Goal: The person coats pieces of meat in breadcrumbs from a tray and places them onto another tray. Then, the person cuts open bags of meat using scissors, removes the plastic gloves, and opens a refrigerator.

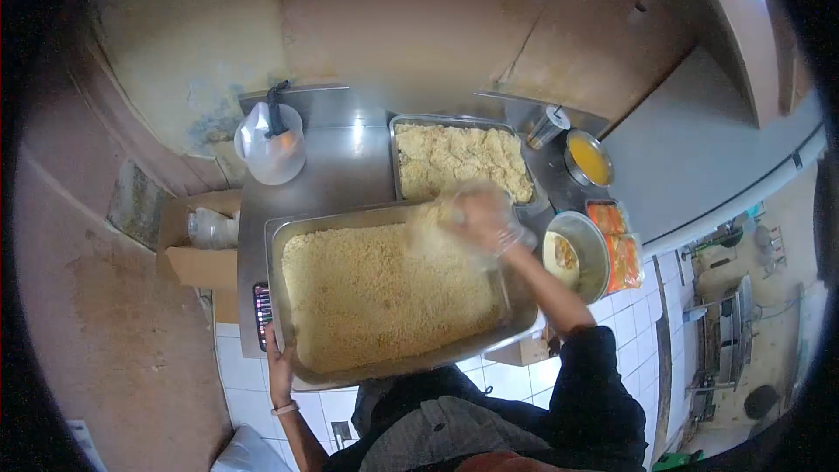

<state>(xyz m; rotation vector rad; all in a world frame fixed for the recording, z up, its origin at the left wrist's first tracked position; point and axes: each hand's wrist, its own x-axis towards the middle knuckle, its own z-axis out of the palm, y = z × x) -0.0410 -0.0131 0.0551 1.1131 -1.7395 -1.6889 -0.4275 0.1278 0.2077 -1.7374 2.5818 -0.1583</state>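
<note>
A large, deep metal tray (273, 258) full of tan breadcrumbs (376, 297) sits tilted at the counter's front edge. My left hand (280, 371) grips its near left corner, with the fingers at the rim. Over the tray's far right part is my right hand (482, 220), in a clear plastic glove and smeared by motion. A pale, crumb-coloured blur lies beside its fingers, and I cannot make out whether they hold anything. Behind it, a second metal tray (392, 149) carries crumb-coated pieces (463, 153) packed side by side.
On the steel counter (336, 166) stand a clear plastic jug (275, 153), a metal cup (549, 127) and a bowl of yellow liquid (589, 160). To the right are a metal pot (592, 245) and orange packets (619, 249). A cardboard box (201, 267) is at the left.
</note>
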